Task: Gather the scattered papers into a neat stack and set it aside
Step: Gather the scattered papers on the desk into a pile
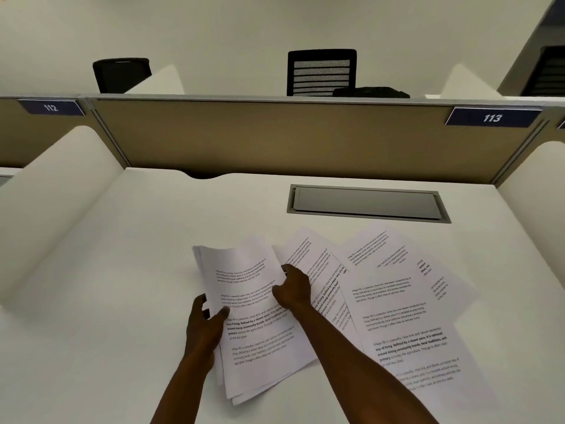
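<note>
A loose bundle of printed white sheets (250, 304) lies at the centre of the white desk, its edges uneven. My left hand (205, 324) grips the bundle's left edge, thumb on top. At the bundle's right edge my right hand (293, 290) is closed on the sheets, fingers curled over them. Several more printed papers (394, 298) lie fanned out and overlapping on the desk to the right, partly under my right forearm.
A grey cable hatch (367, 203) is set into the desk (122, 270) behind the papers. A tan partition (275, 136) with labels 112 and 113 closes the back; white side dividers (61, 191) stand left and right. Black chairs (321, 73) show beyond.
</note>
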`<state>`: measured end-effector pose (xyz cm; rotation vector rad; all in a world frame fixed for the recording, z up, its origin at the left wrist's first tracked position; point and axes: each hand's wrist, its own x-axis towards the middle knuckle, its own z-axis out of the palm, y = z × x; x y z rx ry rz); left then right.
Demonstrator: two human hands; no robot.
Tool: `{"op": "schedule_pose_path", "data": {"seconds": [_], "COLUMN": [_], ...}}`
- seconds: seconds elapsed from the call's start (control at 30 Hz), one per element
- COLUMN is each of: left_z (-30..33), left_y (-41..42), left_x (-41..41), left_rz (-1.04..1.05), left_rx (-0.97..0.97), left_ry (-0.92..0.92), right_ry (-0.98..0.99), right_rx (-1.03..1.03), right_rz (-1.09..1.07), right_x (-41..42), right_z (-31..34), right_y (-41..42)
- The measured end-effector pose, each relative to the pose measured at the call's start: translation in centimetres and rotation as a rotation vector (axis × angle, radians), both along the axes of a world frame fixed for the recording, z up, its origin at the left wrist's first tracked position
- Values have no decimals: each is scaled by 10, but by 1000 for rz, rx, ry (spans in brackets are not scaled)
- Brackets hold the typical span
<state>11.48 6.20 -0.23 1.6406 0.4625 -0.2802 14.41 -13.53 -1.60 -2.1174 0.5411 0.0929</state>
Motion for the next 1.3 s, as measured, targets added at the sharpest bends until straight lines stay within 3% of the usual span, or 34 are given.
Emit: {"op": "schedule_pose_path", "data": {"seconds": [0.2,0.33,0.5,0.6,0.67,0.83,1.03,1.3], "left_z": [5,0,-10,-17,-8,0,4,23], "left_y": [5,20,29,33,31,34,44,64], "left_x": [-2,-6,-19,-29,-30,-35,-41,-47], "left_rz": [-27,-1,80,74,111,35,42,23], "left_rx": [-33,-60,-273,-194,-284,-166,-236,-497], "left_ry": [25,54,108,87,80,54,81,104], "right_ry": [-167,-363,-491,-522,-497,-453,-272,21], "right_rx": [-9,-115,-219,-256,-232,-215,-72,349], "right_rz": [-3,135,315,349,342,206,124,22], "right_x": [-24,-59,-98,-102,-98,-77,-73,-73], "right_z": [23,44,45,42,43,42,31,29], "right_y": [26,67,109,110,101,75,51,25]}}
